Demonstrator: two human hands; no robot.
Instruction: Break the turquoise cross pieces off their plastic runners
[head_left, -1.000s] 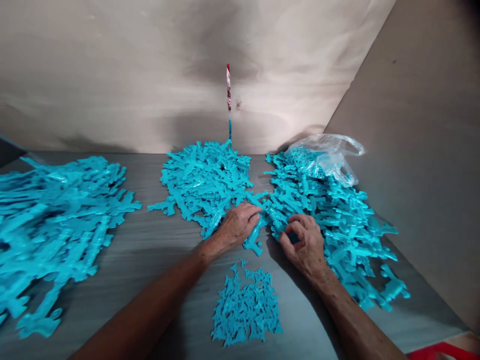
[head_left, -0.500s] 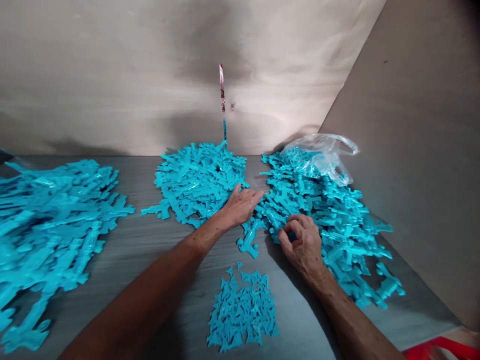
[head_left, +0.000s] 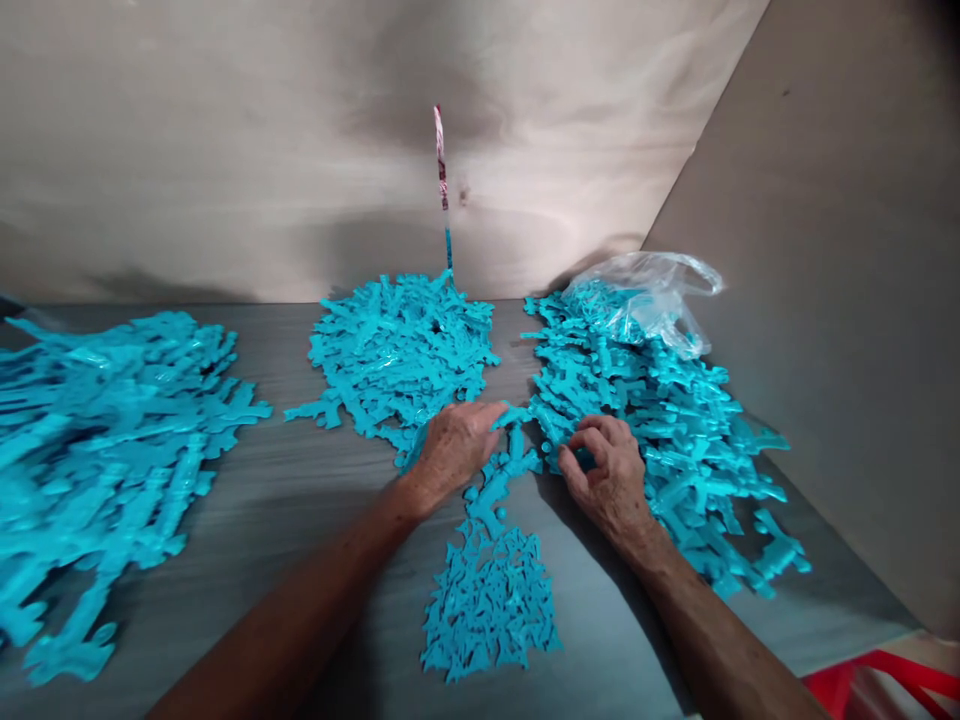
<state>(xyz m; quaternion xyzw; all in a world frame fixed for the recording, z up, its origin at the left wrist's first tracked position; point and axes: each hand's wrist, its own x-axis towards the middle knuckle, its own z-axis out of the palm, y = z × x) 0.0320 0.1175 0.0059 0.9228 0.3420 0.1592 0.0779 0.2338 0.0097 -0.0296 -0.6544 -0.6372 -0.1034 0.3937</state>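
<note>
Flat turquoise plastic pieces lie in a middle pile (head_left: 397, 350) and a right pile (head_left: 675, 440). My left hand (head_left: 459, 440) is closed on a turquoise piece (head_left: 513, 415) between the two piles. Just below it, more linked pieces (head_left: 491, 490) reach down to a patch of small spiky turquoise bits (head_left: 491, 600). At the near left edge of the right pile is my right hand (head_left: 604, 465), its thumb and forefinger curled together; what they hold, if anything, is hidden.
Another large turquoise pile (head_left: 112, 420) covers the left. A clear plastic bag (head_left: 660, 290) rests on the right pile's back. A thin upright strip (head_left: 442, 180) stands before the back wall (head_left: 225, 150). Something red (head_left: 885, 680) shows at the bottom right.
My left hand has moved down and slightly left, off the middle pile's right edge, pulling a piece with it. Linked pieces now touch the small bits. My right hand has hardly moved.
</note>
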